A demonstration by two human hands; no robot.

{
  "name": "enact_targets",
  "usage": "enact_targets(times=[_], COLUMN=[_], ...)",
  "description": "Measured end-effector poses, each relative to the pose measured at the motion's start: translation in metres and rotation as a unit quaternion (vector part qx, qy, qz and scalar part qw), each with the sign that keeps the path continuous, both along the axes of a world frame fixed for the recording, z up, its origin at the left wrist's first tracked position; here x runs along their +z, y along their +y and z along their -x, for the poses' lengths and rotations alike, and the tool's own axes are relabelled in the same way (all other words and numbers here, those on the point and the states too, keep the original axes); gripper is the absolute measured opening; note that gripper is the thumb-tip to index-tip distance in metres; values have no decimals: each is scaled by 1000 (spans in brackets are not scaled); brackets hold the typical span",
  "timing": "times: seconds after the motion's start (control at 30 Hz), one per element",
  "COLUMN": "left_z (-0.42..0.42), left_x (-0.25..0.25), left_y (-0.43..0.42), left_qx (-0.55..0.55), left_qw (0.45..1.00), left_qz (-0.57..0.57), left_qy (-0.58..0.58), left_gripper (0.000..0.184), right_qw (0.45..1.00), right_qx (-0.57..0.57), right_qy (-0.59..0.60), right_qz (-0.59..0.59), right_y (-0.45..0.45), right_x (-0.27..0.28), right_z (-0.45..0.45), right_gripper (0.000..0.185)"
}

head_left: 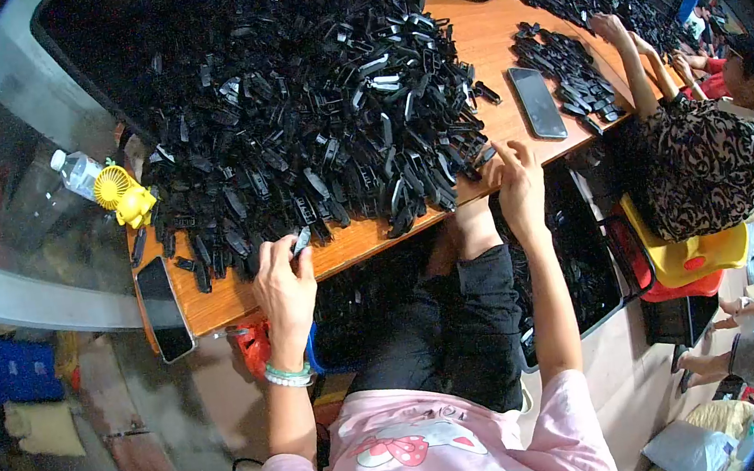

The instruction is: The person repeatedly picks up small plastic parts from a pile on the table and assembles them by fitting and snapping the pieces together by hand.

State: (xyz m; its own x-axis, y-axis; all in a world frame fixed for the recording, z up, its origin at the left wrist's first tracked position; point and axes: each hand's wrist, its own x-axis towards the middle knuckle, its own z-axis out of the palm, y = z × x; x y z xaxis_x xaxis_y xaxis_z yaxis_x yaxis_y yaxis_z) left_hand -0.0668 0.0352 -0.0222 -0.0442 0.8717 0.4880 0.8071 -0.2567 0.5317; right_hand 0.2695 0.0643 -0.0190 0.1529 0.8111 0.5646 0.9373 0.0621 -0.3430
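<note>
A large heap of small black plastic parts (289, 115) covers the wooden table (369, 247) in front of me. My left hand (284, 281) is at the near edge of the table, with thumb and fingers closed on one small plastic part (301, 241) whose grey face catches the light. At the right side of the heap, my right hand (520, 184) has its fingers apart. Its fingertips are close to a loose black part; whether they touch it I cannot tell.
A phone (537, 102) lies right of the heap beside a smaller pile of black parts (568, 74). Another phone (163, 308), a yellow fan (123, 195) and a bottle (78, 172) are at the left. A co-worker (699, 162) sits at the right; black bins (575, 259) stand below.
</note>
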Motion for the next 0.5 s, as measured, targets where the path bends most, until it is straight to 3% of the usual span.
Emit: enact_targets(times=[0.23,0.3,0.43,0.5], left_z=[0,1,5,5], left_x=[-1,2,-6,-7], left_y=[-5,-7,-12,-22], left_qx=[-6,-18,-5,16], left_qw=[999,994,995,991], left_qz=[14,59,28,73], left_qy=[-29,-89,-92,-110], left_gripper=[16,17,20,17], right_qw=[999,999,985,909], right_qx=[6,19,22,56], right_qy=[-49,-30,165,413], right_qz=[18,24,-38,-24], right_y=[1,-6,-24,-41], right_x=[-10,-9,-24,-14], right_z=[-8,-14,-15,9], right_gripper=[26,23,14,17])
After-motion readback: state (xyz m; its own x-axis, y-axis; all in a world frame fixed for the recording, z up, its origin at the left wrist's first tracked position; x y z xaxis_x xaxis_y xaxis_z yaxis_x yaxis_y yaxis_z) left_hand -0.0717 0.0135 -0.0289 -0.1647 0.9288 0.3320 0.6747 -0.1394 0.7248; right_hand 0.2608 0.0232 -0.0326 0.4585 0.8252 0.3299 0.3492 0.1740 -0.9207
